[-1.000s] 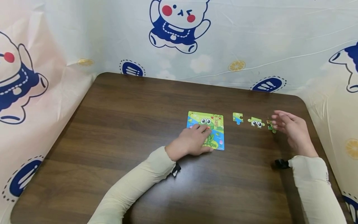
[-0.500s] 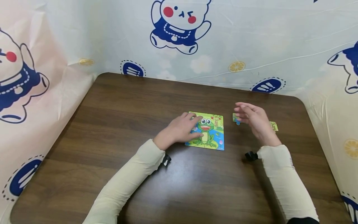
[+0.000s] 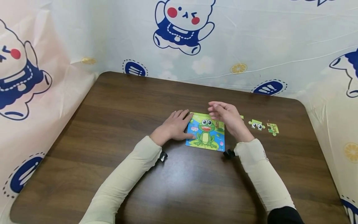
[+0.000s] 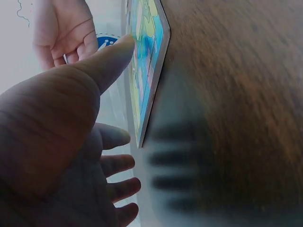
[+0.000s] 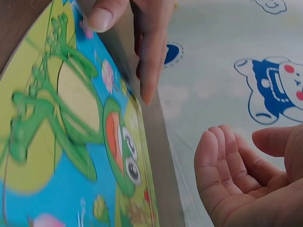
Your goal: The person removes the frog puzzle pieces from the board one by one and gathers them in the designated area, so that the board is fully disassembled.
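A square frog picture board [image 3: 205,138] lies flat on the table, its thick edge showing in the left wrist view. My left hand [image 3: 174,127] is spread at its left side, thumb and forefinger overlapping the edge; whether they touch it I cannot tell. Over the board's upper right corner hovers my right hand [image 3: 227,119]. Seen in the right wrist view, that right hand [image 5: 246,184] has loosely bent fingers and holds nothing. Just right of it are a jigsaw piece with eyes [image 3: 256,125] and a green-brown jigsaw piece [image 3: 273,128]. Another jigsaw piece [image 3: 242,117] is mostly hidden behind the right hand.
The brown wooden table [image 3: 126,109] has rounded back corners. A cloth backdrop [image 3: 106,31] with cartoon figures rises along its back and sides. Dark wrist devices, such as the right one [image 3: 229,154], sit at both cuffs.
My right hand has swept left from the far-right jigsaw piece to above the board, uncovering loose pieces. My left hand has slid left off the frog to the board's left edge.
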A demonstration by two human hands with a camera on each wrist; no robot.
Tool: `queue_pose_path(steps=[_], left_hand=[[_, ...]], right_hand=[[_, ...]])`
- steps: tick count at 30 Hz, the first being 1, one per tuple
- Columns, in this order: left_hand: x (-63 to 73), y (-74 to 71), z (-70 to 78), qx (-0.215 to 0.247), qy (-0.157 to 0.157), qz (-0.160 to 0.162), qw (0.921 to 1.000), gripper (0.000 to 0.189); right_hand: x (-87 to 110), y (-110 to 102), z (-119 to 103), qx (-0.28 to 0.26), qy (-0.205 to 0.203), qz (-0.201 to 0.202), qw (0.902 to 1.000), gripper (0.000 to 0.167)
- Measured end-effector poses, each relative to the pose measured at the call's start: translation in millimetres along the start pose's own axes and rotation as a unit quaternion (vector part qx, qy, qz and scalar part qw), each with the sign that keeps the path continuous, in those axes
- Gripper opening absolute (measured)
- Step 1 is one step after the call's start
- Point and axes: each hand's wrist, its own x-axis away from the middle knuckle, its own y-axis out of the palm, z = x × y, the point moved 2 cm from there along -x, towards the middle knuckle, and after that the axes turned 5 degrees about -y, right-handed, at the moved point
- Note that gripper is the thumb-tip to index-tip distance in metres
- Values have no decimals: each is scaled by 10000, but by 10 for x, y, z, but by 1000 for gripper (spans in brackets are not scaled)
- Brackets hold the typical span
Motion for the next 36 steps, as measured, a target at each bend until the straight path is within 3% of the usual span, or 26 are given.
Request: queue_pose_path(steps=[8,22,36], left_hand=[[14,33,8,-192,-160,-350,9991,108],[39,13,41,-187,-209,-404,9988,107],[36,25,37,-103,-254,-464,9985,105]], right_hand=[[-26,83,11,-49,63,5,10000,42],[59,184,259,469,545,-807,9941,35],[73,322,368,1187,696,-949,9859,33]])
